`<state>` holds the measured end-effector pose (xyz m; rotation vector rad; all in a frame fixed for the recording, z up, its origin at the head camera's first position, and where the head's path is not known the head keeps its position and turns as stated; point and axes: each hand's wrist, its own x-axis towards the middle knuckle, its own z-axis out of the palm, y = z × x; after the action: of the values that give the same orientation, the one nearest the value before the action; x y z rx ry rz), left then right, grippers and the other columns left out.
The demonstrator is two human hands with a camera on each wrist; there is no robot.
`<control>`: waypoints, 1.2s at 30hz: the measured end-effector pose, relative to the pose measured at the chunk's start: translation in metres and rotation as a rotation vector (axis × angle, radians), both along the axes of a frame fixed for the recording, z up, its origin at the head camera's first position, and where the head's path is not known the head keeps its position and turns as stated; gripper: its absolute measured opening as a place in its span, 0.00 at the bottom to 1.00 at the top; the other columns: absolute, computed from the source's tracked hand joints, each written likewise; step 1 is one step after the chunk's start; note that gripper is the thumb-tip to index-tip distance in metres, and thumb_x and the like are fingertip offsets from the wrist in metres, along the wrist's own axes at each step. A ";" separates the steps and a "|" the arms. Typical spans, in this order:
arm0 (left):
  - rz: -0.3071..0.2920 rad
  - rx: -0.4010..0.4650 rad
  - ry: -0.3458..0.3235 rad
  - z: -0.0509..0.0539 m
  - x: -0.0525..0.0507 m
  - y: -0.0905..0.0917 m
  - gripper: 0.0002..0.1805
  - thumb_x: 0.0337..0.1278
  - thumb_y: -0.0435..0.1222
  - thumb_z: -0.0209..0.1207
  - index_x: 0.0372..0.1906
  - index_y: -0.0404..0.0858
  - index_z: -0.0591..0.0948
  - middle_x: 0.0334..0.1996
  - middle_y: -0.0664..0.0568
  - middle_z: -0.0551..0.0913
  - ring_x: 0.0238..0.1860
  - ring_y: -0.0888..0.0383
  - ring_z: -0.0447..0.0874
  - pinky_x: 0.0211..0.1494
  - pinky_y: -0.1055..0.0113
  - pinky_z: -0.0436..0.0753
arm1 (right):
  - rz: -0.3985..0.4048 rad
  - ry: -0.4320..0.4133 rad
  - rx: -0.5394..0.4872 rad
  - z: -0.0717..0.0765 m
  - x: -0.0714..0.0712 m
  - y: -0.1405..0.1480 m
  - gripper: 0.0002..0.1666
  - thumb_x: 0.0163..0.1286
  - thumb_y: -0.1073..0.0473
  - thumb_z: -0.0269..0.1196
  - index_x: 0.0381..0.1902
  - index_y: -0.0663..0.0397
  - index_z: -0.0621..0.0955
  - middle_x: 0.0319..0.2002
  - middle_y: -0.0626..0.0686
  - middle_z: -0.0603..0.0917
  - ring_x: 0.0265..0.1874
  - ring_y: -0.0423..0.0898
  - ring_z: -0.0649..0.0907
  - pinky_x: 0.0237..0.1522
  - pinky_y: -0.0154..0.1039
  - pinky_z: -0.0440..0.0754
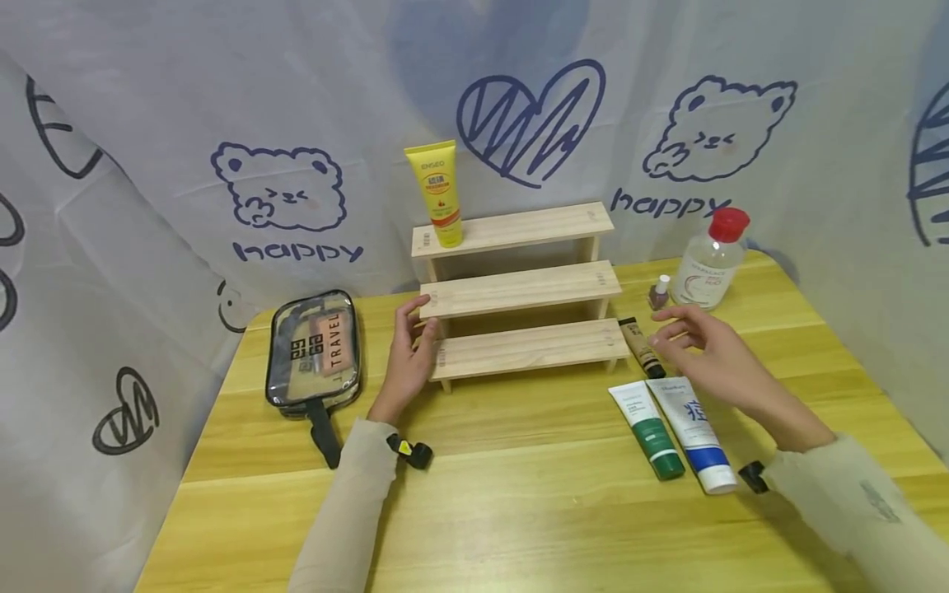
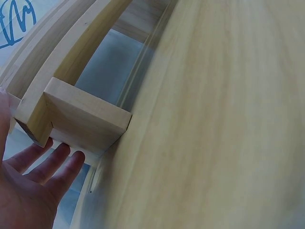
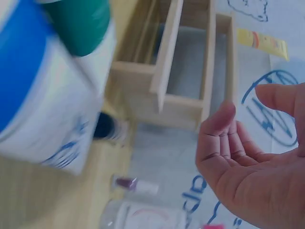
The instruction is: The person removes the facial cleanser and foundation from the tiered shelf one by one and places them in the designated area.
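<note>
A three-tier wooden stand (image 1: 521, 288) stands at the back of the table. My left hand (image 1: 413, 350) holds its left end at the middle tier; in the left wrist view, the fingers (image 2: 50, 169) reach against the end of a board. A yellow tube (image 1: 439, 193) stands upright on the top tier. My right hand (image 1: 715, 358) hovers right of the stand with loosely bent fingers and nothing in them. Nearest it lies a small beige tube with a black cap (image 1: 642, 346). A white-and-green tube (image 1: 647, 424) and a white-and-blue tube (image 1: 693, 432) lie side by side in front.
A nail polish bottle (image 1: 659, 292) and a clear bottle with a red cap (image 1: 708, 263) stand at the back right. A clear zipped pouch (image 1: 315, 350) lies on the left of the wooden table (image 1: 504, 511). Printed white cloth (image 1: 400, 99) hangs behind.
</note>
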<state>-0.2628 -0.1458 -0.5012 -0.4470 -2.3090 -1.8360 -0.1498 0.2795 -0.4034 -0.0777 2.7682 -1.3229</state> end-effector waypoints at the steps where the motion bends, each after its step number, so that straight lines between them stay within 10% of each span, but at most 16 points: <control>1: 0.000 0.004 -0.002 0.000 0.000 0.000 0.24 0.89 0.39 0.52 0.80 0.47 0.65 0.63 0.31 0.79 0.69 0.34 0.80 0.71 0.38 0.77 | 0.012 0.025 -0.014 0.003 -0.002 -0.004 0.28 0.86 0.52 0.61 0.74 0.60 0.72 0.60 0.63 0.84 0.55 0.56 0.85 0.44 0.32 0.87; 11: 0.012 0.017 -0.026 0.002 0.000 0.004 0.26 0.89 0.34 0.50 0.81 0.42 0.62 0.65 0.26 0.76 0.70 0.29 0.77 0.73 0.35 0.74 | 0.079 0.176 -0.120 0.024 -0.028 -0.038 0.26 0.85 0.57 0.62 0.75 0.59 0.73 0.57 0.61 0.86 0.50 0.39 0.83 0.45 0.26 0.84; 20: 0.007 0.009 -0.029 0.026 0.017 0.010 0.25 0.89 0.33 0.49 0.81 0.37 0.62 0.66 0.25 0.75 0.71 0.28 0.77 0.73 0.35 0.74 | 0.111 0.166 -0.267 0.040 -0.056 -0.075 0.28 0.84 0.56 0.62 0.76 0.56 0.72 0.57 0.60 0.85 0.51 0.45 0.84 0.48 0.33 0.88; 36: 0.014 0.012 -0.030 0.017 0.010 0.008 0.25 0.89 0.33 0.48 0.80 0.37 0.62 0.68 0.25 0.73 0.70 0.27 0.76 0.73 0.34 0.74 | 0.152 0.226 -0.387 0.055 -0.096 -0.111 0.26 0.83 0.61 0.62 0.73 0.60 0.73 0.55 0.61 0.86 0.45 0.40 0.87 0.47 0.34 0.88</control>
<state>-0.2526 -0.1380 -0.4845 -0.4026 -2.3132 -1.8616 -0.2456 0.1685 -0.3488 -0.4758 2.5623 -1.8873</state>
